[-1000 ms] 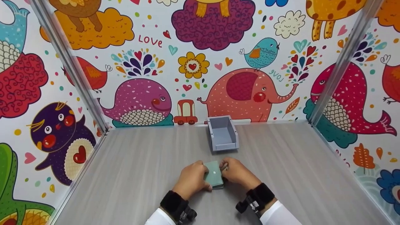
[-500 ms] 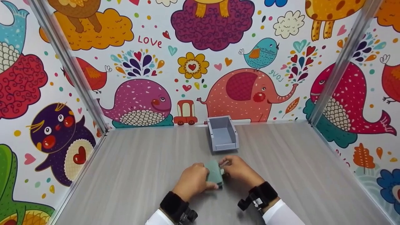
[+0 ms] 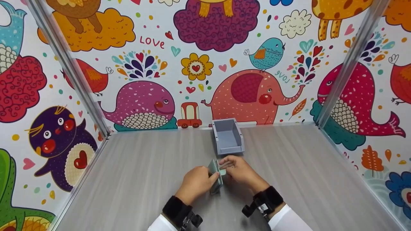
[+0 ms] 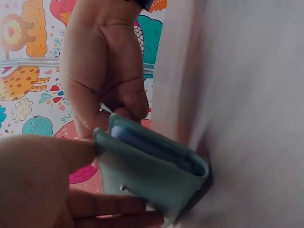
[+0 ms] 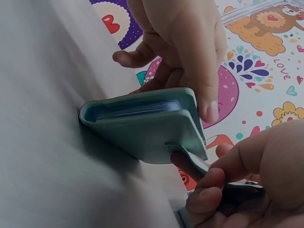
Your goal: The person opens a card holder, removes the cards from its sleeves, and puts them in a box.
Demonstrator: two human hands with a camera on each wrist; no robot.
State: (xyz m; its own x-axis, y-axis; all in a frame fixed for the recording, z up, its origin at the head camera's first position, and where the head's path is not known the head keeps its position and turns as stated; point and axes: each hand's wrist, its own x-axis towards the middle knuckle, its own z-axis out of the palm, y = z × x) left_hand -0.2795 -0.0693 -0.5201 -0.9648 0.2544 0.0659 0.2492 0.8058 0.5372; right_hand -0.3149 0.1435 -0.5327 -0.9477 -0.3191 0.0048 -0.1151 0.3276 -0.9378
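Note:
A green card holder (image 3: 214,170) with clear plastic sleeves inside stands tilted up on its spine above the grey table. My left hand (image 3: 196,182) grips it, thumb on the near side in the head view. In the left wrist view a small metal snap (image 4: 124,188) shows on its cover. My right hand (image 3: 241,171) pinches the holder's closing strap (image 5: 194,160), which sticks out from the cover; the strap's end, partly hidden by the fingers, is seen in the right wrist view. The holder's covers stand slightly apart.
A grey open-fronted plastic bin (image 3: 228,136) stands behind the hands near the back wall. The grey wood-grain table (image 3: 154,154) is enclosed by cartoon-printed panels and metal corner posts (image 3: 72,69).
The card holder has turned from lying fairly flat, cover up, to standing on edge. The right hand has shifted slightly left and away from the body, and its strap now shows beside the fingers.

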